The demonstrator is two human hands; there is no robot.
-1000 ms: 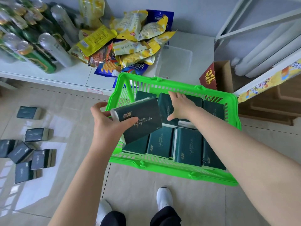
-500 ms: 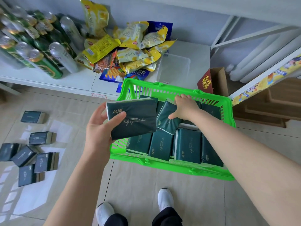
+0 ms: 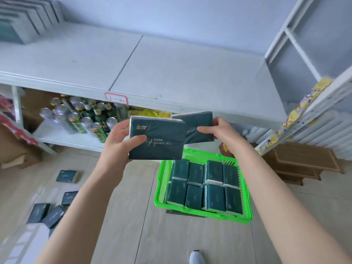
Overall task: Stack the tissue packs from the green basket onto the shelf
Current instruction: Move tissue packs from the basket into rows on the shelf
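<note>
Shelf (image 3: 190, 73): far, broad open top beyond both hands. Left hand (image 3: 114, 145): grip clasps front tissue pack (image 3: 158, 143). Right hand (image 3: 222, 136): grip pinches rear tissue pack (image 3: 196, 120). Green basket (image 3: 202, 214): floor, near right, packs inside.

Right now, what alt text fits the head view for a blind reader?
Left hand grips a near tissue pack, right hand a far pack, before a white shelf; a green basket of more packs sits on the floor.

Both arms up fwd: L grip (image 3: 119, 144) clasps front pack (image 3: 162, 147), R grip (image 3: 222, 134) clasps rear pack (image 3: 198, 121).
</note>
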